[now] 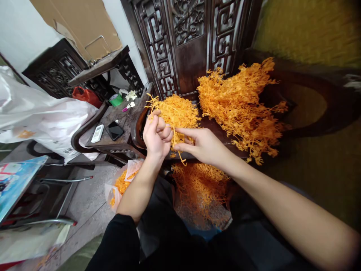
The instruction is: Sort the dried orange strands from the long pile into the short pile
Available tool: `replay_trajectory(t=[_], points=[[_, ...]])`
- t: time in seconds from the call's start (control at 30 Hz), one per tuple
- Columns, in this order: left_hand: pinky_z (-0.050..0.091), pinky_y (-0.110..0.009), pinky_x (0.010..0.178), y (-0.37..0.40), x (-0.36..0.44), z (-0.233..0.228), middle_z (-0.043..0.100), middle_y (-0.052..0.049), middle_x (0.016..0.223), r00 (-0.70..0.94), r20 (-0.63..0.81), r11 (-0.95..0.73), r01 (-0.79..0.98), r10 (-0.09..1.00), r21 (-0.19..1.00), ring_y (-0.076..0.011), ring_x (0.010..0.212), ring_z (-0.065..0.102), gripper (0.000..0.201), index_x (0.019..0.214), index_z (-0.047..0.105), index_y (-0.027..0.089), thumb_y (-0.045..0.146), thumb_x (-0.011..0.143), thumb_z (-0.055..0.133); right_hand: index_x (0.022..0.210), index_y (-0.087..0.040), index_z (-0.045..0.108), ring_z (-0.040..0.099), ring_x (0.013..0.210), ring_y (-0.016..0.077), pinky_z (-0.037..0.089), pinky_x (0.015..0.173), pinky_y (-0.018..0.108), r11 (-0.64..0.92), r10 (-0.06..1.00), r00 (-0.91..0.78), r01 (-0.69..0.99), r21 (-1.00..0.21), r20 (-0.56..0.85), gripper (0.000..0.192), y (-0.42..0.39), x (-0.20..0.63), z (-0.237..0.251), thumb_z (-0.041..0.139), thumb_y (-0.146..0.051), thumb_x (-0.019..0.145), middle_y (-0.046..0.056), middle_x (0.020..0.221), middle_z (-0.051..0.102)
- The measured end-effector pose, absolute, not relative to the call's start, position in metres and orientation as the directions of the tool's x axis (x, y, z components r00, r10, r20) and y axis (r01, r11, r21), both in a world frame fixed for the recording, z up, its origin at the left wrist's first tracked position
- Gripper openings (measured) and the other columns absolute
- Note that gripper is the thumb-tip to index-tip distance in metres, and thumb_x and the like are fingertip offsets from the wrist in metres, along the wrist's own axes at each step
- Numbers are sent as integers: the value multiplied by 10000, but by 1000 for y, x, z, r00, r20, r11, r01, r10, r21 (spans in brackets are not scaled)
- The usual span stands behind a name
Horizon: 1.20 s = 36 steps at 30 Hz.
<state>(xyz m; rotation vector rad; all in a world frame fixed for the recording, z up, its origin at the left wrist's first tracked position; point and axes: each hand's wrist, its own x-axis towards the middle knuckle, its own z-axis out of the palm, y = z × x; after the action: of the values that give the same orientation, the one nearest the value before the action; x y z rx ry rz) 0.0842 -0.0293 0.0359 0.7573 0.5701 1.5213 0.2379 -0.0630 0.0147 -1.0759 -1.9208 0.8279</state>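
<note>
My left hand [158, 137], palm turned up, has its fingers curled around a thin orange artificial-flower stem [182, 158]. Its branched end sticks out above the fingers, and the other end hangs below. My right hand [201, 145] comes in from the right, thumb and forefinger closing on the same stem beside the left fingers. Just behind both hands lies a pile of yellow-orange sprigs [180, 109] on a dark wooden seat. To its right is a large bushy bunch of orange sprigs [239, 105]. More orange sprigs [200, 180] lie lower down, between my legs.
The carved wooden chair back [188, 60] rises behind the piles. On the left side table [126, 128] are a phone [115, 130], a white remote [97, 133] and green tape [116, 99]. A plastic bag with orange pieces [122, 183] stands on the floor.
</note>
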Motion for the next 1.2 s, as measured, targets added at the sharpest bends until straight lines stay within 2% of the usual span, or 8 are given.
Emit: replay_trajectory(t=[0.17,0.3,0.5,0.7,0.87,1.03,1.13,1.2], points=[[93,-176,362,-30,82,35,223,104,556,-14,53,-48,-679,999,732,-26,355,155,119,966,615,191,261,1032,544,977,-157,765,559,668,152,358,651,275,551,832,-355,434,-713,426,254,-59,234,14,699,-399,943,32,794,698],[101,-179,366,-29,79,35,239,107,555,-32,3,-24,-683,999,730,-27,357,158,122,985,621,191,277,1033,548,983,-150,745,613,742,183,382,691,285,588,801,-440,456,-667,405,361,-59,230,14,740,-501,897,74,894,742],[102,-188,369,-31,77,34,227,105,568,-23,20,-31,-665,1000,746,-30,362,158,108,961,613,198,265,1024,557,728,-164,615,541,669,161,338,665,291,578,814,-450,560,-594,367,389,-56,225,10,594,-435,1007,54,744,659],[121,-181,389,-19,77,30,258,108,574,-209,130,-229,-567,969,791,-23,357,190,90,958,604,209,267,1017,570,733,-175,559,527,673,165,310,666,311,541,841,-438,643,-543,318,314,-73,219,20,498,-280,1023,58,747,634],[106,-181,392,10,60,34,271,107,550,-408,116,-348,-556,905,755,-24,346,209,163,930,574,197,211,1055,471,655,-196,489,506,603,144,312,624,306,492,854,-447,529,-691,266,394,-95,232,35,489,-321,1028,36,648,609],[92,-192,359,7,50,47,245,102,526,-146,95,-171,-706,985,687,-32,334,175,237,935,605,186,205,1077,416,821,-197,602,579,523,124,407,549,270,141,922,-385,260,-955,32,324,-85,256,28,595,-484,971,48,759,735],[103,-189,334,-4,52,52,257,95,513,-20,65,-57,-763,998,643,-43,333,168,312,927,615,189,217,1094,354,895,-181,610,542,463,95,393,439,244,-28,912,-408,37,-999,-40,365,-81,257,21,707,-532,884,74,835,750],[120,-180,326,-9,53,53,279,89,515,23,50,-14,-773,998,634,-43,335,165,348,897,610,188,224,1100,330,943,-175,624,521,460,91,362,400,219,-70,908,-418,-58,-996,-40,382,-80,251,18,716,-540,876,26,723,693]])
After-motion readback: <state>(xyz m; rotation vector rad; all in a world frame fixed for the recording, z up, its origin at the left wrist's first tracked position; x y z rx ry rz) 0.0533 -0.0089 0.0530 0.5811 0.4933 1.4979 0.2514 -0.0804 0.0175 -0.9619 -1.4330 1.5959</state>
